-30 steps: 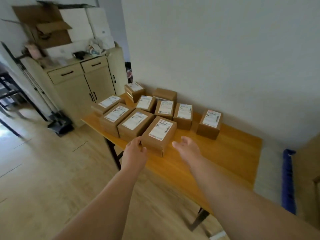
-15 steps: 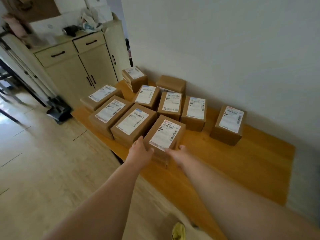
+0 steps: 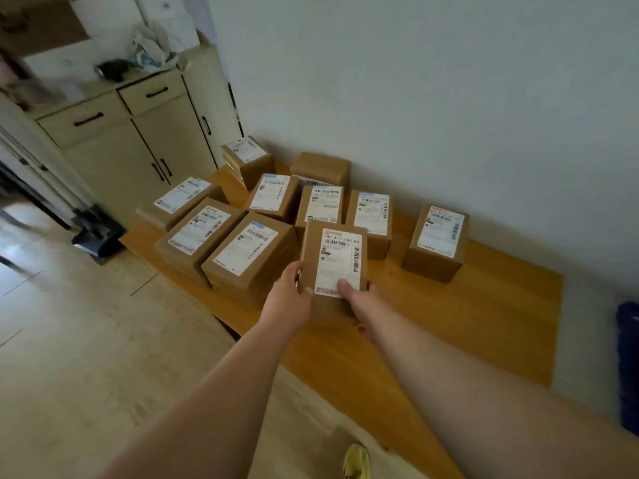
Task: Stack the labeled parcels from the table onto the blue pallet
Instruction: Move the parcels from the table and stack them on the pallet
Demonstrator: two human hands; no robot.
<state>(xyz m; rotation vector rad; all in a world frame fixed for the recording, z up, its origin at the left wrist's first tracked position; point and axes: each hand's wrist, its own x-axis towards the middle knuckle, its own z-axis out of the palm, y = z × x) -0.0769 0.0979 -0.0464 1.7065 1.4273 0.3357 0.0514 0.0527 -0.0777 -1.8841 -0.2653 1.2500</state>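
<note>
gripping rectangular cardboard parcel (image 3: 333, 261), both hands (image 3: 288, 299), wooden table (image 3: 484, 305).

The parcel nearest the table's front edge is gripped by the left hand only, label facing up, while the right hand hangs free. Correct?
Not quite. The head view shows both hands on the parcel: the left hand grips its left side and the right hand holds its near right corner, thumb on the label. The label does face up, and the parcel is nearest the table front edge.

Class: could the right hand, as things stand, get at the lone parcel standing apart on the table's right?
Probably not yet: the right hand grips the near parcel. Bare table leaves the way to the lone parcel free otherwise.
</note>
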